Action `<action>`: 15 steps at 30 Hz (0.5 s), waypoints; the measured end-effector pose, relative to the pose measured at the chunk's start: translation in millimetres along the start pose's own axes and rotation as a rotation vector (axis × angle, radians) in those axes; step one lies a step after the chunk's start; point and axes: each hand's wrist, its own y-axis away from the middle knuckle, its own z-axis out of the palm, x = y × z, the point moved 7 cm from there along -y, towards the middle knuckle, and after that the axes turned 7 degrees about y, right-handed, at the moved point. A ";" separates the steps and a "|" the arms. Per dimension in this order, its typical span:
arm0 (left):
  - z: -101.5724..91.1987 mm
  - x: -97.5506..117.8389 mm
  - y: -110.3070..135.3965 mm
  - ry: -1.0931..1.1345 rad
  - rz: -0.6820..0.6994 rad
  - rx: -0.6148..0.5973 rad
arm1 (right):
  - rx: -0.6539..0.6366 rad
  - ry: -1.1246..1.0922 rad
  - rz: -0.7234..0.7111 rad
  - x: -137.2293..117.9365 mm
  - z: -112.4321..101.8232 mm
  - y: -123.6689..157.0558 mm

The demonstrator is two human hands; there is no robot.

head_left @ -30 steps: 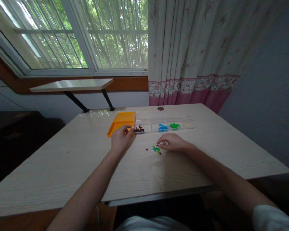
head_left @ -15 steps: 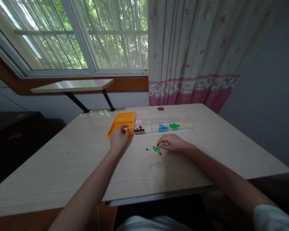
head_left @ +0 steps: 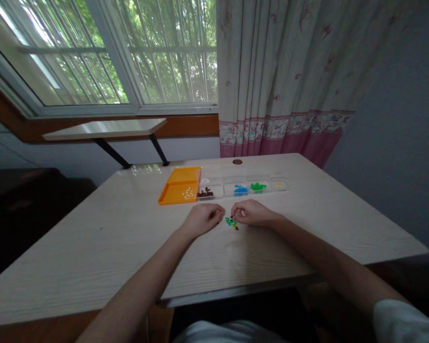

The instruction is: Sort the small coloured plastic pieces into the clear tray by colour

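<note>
My left hand [head_left: 203,219] rests low over the table, its thumb and fingers pinched together just left of a small cluster of coloured pieces [head_left: 231,222]. What sits in that pinch, if anything, is too small to make out. From the right, my right hand [head_left: 253,213] reaches the same cluster, and its fingertips close on a small dark brown piece [head_left: 231,217] at the cluster's upper edge. Green, blue, yellow and dark brown show in the cluster, which lies flat on the table.
Behind the hands stands an open orange case [head_left: 174,194] with white pieces [head_left: 189,193] in it. Clear trays to its right hold brown pieces [head_left: 205,192], blue pieces [head_left: 240,190], green pieces [head_left: 258,186] and a few yellow pieces [head_left: 278,185]. A raised shelf [head_left: 107,127] stands at the back left.
My left hand has come from the orange case rightward and nearer to me, beside the cluster, over where a loose dark brown piece lay. My right hand has hardly moved.
</note>
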 end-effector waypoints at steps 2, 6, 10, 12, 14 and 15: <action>1.4 -0.9 -0.3 -0.013 -0.009 -0.017 | 0.006 -0.041 0.008 1.3 1.7 -0.9; 1.8 1.0 -1.2 -0.027 0.010 -0.007 | 0.057 -0.216 0.042 4.5 6.0 -4.9; 0.2 8.2 -1.6 -0.027 0.054 0.029 | 0.124 -0.482 0.132 9.4 10.7 -10.3; -0.9 11.0 -1.5 -0.026 0.070 0.051 | 0.127 -0.581 0.167 10.1 13.0 -12.0; -1.5 12.2 -1.5 -0.030 0.082 0.068 | 0.111 -0.647 0.186 9.7 14.6 -12.8; -1.5 12.3 -1.5 -0.035 0.085 0.074 | 0.103 -0.666 0.192 9.5 15.0 -13.0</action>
